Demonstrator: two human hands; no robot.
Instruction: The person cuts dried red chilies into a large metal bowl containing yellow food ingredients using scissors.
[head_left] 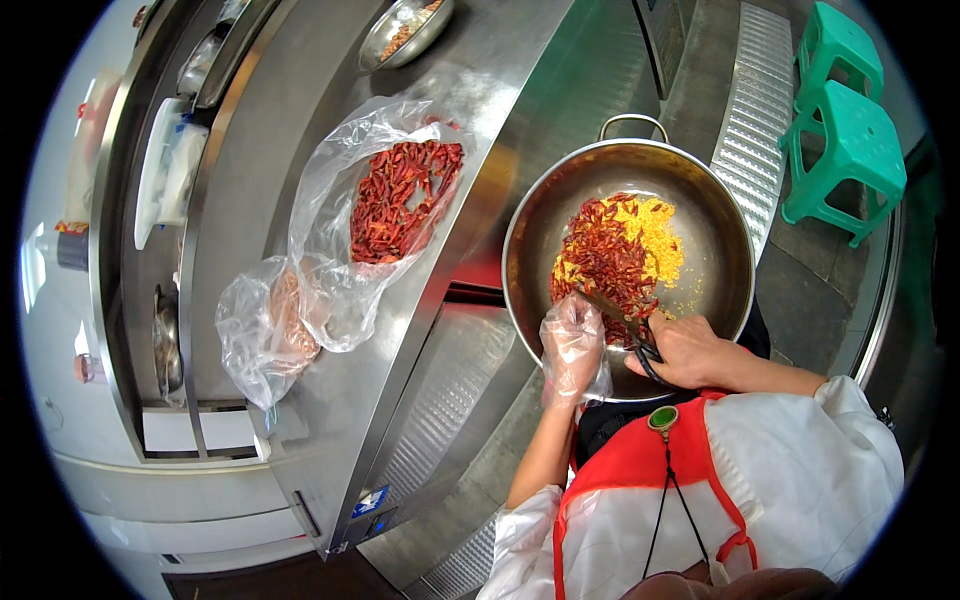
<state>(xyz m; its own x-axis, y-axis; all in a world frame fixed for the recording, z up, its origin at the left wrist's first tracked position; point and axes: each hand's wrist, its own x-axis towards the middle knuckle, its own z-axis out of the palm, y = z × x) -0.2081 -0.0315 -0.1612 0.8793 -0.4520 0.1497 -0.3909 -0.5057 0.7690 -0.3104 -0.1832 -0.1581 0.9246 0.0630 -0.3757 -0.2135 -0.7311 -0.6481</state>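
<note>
A wide, deep metal pot with a loop handle sits in front of me. Cut dried red chilies lie in it, partly over yellow grains or seeds. My left hand, in a clear plastic glove, is over the pot's near left side. Its fingers are pinched together, and what is between them is too small to make out. My right hand, bare, grips black-handled scissors at the near side of the pot. Their blades point left over the chilies, with the tips close to my gloved fingers.
On the steel counter at left, an open clear bag holds whole dried chilies. Beside it lies a smaller bag with reddish-brown contents. A metal bowl stands farther back. Green plastic stools are at the far right.
</note>
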